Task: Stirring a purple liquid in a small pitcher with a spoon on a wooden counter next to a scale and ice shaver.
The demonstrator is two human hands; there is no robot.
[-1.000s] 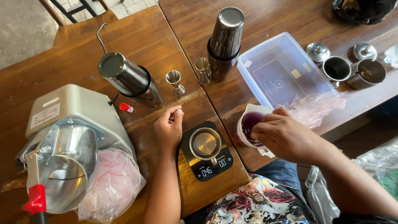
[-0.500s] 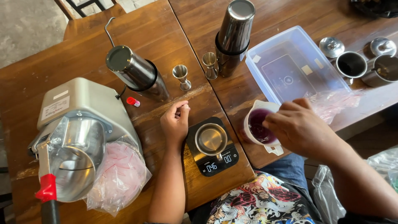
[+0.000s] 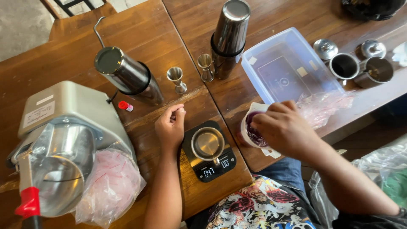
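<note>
My left hand (image 3: 170,127) rests on the wooden table (image 3: 178,38) with its fingers curled, just left of a black digital scale (image 3: 207,168). A small steel cup (image 3: 207,143) stands on the scale. My right hand (image 3: 285,127) reaches into a white cup (image 3: 249,130) holding something dark purple, right of the scale; what the fingers hold inside is hidden.
A clear plastic tub (image 3: 285,63) sits behind my right hand, with crumpled plastic (image 3: 324,106) beside it. Two tall steel shakers (image 3: 127,76) (image 3: 229,36), two steel jiggers (image 3: 176,79) (image 3: 205,65), metal cups (image 3: 360,68) and a grey machine (image 3: 59,140) with a plastic bag (image 3: 111,186) stand around.
The view has shifted slightly. My right hand has dipped further into the white cup. The left hand stays beside the scale.
</note>
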